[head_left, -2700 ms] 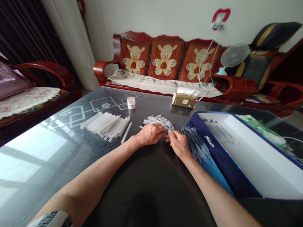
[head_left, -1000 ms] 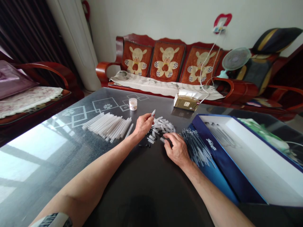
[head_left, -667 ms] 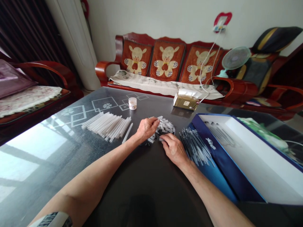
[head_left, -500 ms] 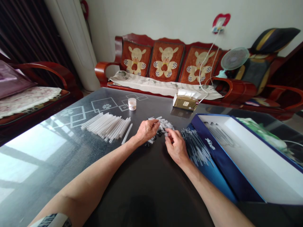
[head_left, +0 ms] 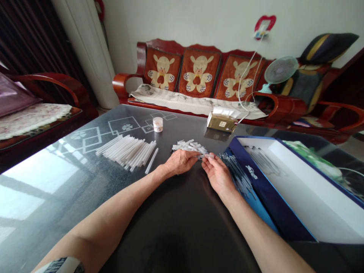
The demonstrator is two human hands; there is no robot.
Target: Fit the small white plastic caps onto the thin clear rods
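Note:
My left hand (head_left: 182, 162) is closed, its thumb and fingertips pinching a small dark and clear piece. Facing it, my right hand (head_left: 217, 172) grips a small whitish pen-cap-like piece (head_left: 209, 156) between thumb and fingers. The two pieces are end to end; I cannot tell whether they are joined. Just beyond my hands lies a heap of short white cap-like pieces (head_left: 189, 145). White tapered pen barrels (head_left: 127, 151) lie in a row on the left, one of them apart. Thin clear refill-like sticks (head_left: 237, 172) rest at the right, beside my right hand.
An open blue box (head_left: 301, 189) with a white inside stands on the right, several clear pen-like sticks (head_left: 260, 157) in it. Farther back on the dark glossy table (head_left: 170, 212) are a small lidded jar (head_left: 157, 124) and a tissue box (head_left: 222, 122).
My hands have come together in front of the heap. The left moved right and slightly down from the pieces, and the right turned palm up, showing a whitish piece between its fingers.

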